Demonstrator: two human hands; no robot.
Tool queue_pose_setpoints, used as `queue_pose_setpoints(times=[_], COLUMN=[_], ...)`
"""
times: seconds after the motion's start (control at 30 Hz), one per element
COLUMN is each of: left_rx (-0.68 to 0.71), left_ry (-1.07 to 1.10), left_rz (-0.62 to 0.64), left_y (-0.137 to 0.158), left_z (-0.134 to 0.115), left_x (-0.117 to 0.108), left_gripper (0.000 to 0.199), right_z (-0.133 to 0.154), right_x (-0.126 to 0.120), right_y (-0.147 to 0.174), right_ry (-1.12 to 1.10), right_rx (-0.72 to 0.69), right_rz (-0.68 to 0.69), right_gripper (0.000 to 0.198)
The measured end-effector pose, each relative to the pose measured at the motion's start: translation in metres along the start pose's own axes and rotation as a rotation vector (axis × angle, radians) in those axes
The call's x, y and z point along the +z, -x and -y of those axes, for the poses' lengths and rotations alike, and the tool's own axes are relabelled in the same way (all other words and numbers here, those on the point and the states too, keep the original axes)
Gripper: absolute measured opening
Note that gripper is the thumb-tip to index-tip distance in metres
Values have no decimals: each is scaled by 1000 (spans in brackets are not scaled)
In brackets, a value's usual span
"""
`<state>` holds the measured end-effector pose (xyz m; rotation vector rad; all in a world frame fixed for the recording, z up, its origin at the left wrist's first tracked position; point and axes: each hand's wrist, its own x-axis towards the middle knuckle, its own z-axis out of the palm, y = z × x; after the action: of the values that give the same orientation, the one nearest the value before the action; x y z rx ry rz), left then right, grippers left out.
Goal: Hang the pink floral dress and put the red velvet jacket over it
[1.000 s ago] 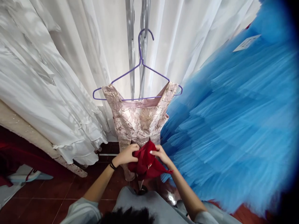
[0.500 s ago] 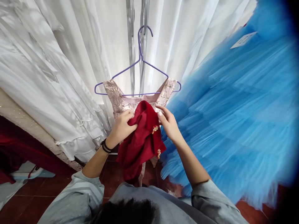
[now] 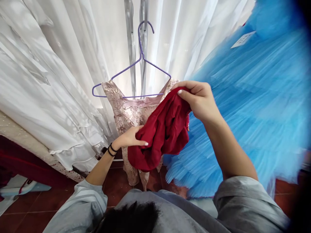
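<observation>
A dark red garment [image 3: 160, 132] is stretched between my two hands, its folds bunched and partly hiding what lies behind. Its upper right edge is pinched in my right hand [image 3: 199, 97], near the pink dress's right strap. Lower on the left, my left hand [image 3: 130, 137] grips the cloth between thumb and fingers. Behind it a pink brocade dress [image 3: 119, 119] with gold-toned floral pattern hangs from a purple hanger [image 3: 126, 68]. A bit of gold trim shows at the red garment's right edge.
White drapes or gowns [image 3: 73, 81] hang behind and to the left. A big blue tulle gown [image 3: 243, 113] fills the right side, with a white tag [image 3: 243, 39] on it. Metal poles [image 3: 131, 48] stand behind the hanger. Below lies a red tiled floor [image 3: 116, 181].
My right hand has moved up and right, now gripping the red garment's edge and spreading it. The gold ornaments on its front have turned mostly out of sight; more of the pink dress shows.
</observation>
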<state>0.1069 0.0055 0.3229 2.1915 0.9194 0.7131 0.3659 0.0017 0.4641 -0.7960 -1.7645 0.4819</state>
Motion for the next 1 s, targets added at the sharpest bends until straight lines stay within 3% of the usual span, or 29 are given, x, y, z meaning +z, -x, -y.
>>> queue_pose_setpoints(times=[0.07, 0.13, 0.2, 0.27, 0.33, 0.37, 0.47, 0.53, 0.57, 0.63, 0.67, 0.7, 0.73, 0.8, 0.87, 0.93, 1.0], left_rx=[-67, -119, -175, -210, -209, -211, -264, -270, -245, -174, -161, -180, -230, -377, -494, -515, -456], left_ry=[39, 37, 47, 85, 128, 146, 177, 147, 115, 36, 15, 18, 49, 170, 336, 500, 582], left_rz=[207, 228, 80, -152, -373, -423, -316, -327, -421, -654, -699, -662, -557, -279, -111, -101, -115], left_y=[0, 2, 5, 9, 11, 11, 12, 15, 17, 23, 26, 29, 32, 35, 34, 29, 22], left_z=[13, 24, 29, 28, 23, 19, 5, -6, -12, -23, -25, -27, -26, -20, -14, -14, -21], left_x=[6, 10, 10, 5, -2, -6, -21, -36, -45, -60, -65, -68, -67, -55, -33, -5, 19], left_gripper=[49, 38, 36, 35, 29, 27, 27, 27, 24, 18, 18, 17, 16, 16, 17, 15, 14], right_z=[4, 1, -10, -30, -56, -70, -102, -108, -106, -98, -93, -90, -88, -92, -101, -107, -109], right_x=[-16, -33, -48, -57, -57, -55, -49, -50, -51, -50, -47, -40, -31, -4, 28, 63, 94], right_y=[-5, -8, -8, -4, 3, 7, 15, 18, 20, 26, 32, 40, 50, 76, 102, 125, 141], right_ry=[126, 294, 500, 684, 813, 855, 868, 788, 740, 682, 670, 652, 617, 460, 242, 38, -180], right_rx=[-82, -164, -215, -216, -142, -79, 134, 201, 198, 114, 61, 32, 41, 183, 383, 464, 411], right_rz=[-66, -153, -212, -228, -206, -166, 96, 172, 124, -99, -184, -185, -91, 263, 533, 584, 626], right_gripper=[20, 23, 25, 28, 29, 29, 32, 32, 32, 34, 35, 37, 36, 32, 28, 59, 89])
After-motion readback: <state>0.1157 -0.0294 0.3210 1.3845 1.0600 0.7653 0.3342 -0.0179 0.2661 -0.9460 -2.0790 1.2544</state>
